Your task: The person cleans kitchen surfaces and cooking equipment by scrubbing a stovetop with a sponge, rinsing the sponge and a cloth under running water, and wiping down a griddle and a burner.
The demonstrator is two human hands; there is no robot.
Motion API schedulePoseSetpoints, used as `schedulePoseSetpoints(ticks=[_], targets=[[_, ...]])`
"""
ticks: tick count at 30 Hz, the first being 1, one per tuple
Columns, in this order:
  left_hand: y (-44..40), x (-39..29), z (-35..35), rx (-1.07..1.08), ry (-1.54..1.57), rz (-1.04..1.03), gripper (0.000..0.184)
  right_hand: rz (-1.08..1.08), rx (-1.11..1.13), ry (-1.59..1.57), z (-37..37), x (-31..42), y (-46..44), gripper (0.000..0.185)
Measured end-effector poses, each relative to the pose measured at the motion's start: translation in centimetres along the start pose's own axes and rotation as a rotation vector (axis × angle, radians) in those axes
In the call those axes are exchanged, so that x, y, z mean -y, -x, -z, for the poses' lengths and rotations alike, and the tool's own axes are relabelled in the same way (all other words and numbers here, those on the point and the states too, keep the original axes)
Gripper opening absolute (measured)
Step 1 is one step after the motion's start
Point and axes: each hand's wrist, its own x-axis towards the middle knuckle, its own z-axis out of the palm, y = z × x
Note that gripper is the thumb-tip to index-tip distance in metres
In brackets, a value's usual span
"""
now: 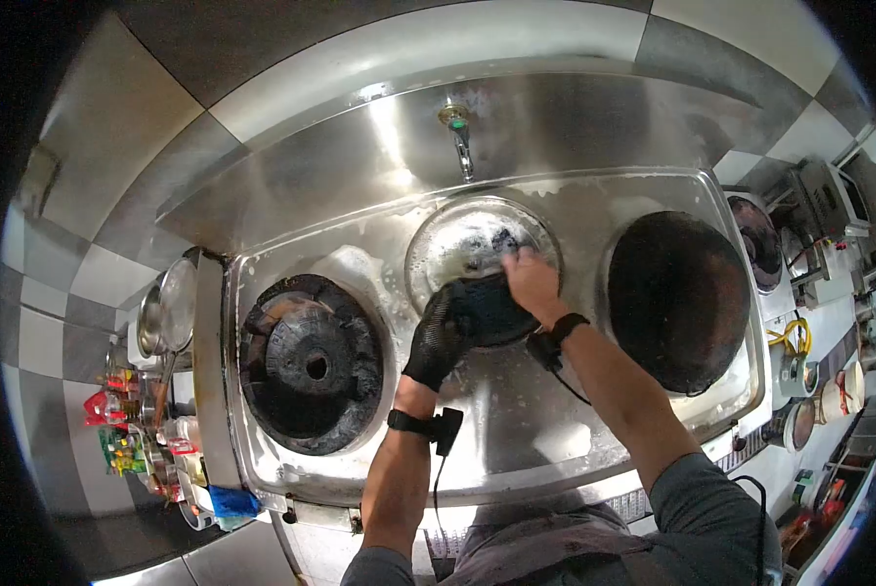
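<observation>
My left hand (436, 342), in a black mesh glove, grips a dark rounded piece (491, 311) whose exact kind I cannot make out. It is held over the near side of a round metal basin (416, 283) with wet, foamy-looking contents. My right hand (534, 281) is bare and lies at the upper right edge of the dark piece, fingers curled and slightly blurred. Whatever those fingers hold, if anything, is hidden. Both wrists carry black straps with small devices and cables.
Left of the basin is a blackened burner (313, 366); on the right rests a dark wok (680, 303). A tap (460, 137) points down behind the basin. The steel stove top (545, 439) is wet and foamy. A blue cloth (233, 503) hangs at the front left corner.
</observation>
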Motion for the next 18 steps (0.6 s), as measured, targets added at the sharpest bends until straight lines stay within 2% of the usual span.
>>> schedulePoseSetpoints(ticks=[1, 2, 4, 6, 8, 10, 12, 13, 14, 15, 16, 18], targets=[[-0.1, -0.3, -0.2, 0.001, 0.048, 0.025, 0.047, -0.108, 0.02, -0.098, 1.1, 1.6, 0.1, 0.042], [-0.3, -0.4, -0.3, 0.002, 0.048, 0.028, 0.047, -0.146, 0.156, -0.228, 2.9, 4.0, 1.0, 0.043], [-1.8, -1.0, -0.6, 0.042, 0.004, 0.033, 0.05, -0.106, 0.29, -0.436, 3.4, 7.1, 2.2, 0.043], [-3.4, -1.5, 3.2, 0.121, -0.046, 0.046, 0.049, 0.046, 0.263, -0.588, 3.9, 9.6, 3.6, 0.04], [-3.6, -2.2, 5.4, 0.544, 0.206, 0.255, 0.049, 0.049, 0.249, -0.7, 6.7, 13.1, 5.1, 0.036], [-4.6, 0.0, 6.7, 0.451, 0.246, 0.197, 0.05, 0.081, 0.166, -0.696, 7.3, 15.0, 6.3, 0.033], [-4.1, 2.5, 7.1, 0.115, -0.038, -0.029, 0.051, 0.116, 0.087, -0.694, 7.4, 15.2, 6.5, 0.029], [-3.7, 3.1, 6.7, -0.056, -0.181, -0.145, 0.052, 0.067, 0.071, -0.571, 6.6, 14.5, 6.3, 0.027], [-3.6, 3.0, 6.5, -0.14, -0.251, -0.21, 0.052, 0.022, 0.055, -0.45, 5.8, 13.9, 5.9, 0.026], [-3.5, 2.8, 6.0, -0.231, -0.324, -0.268, 0.053, 0.094, -0.008, -0.279, 5.1, 13.0, 5.6, 0.024], [-2.9, 1.7, 3.6, -0.077, -0.715, -0.439, 0.049, 0.096, -0.004, -0.28, 4.6, 11.7, 5.0, 0.024], [-1.5, -0.9, -2.0, 0.275, -1.491, -0.751, 0.046, 0.315, -0.157, -0.153, 4.0, 8.2, 3.2, 0.025]])
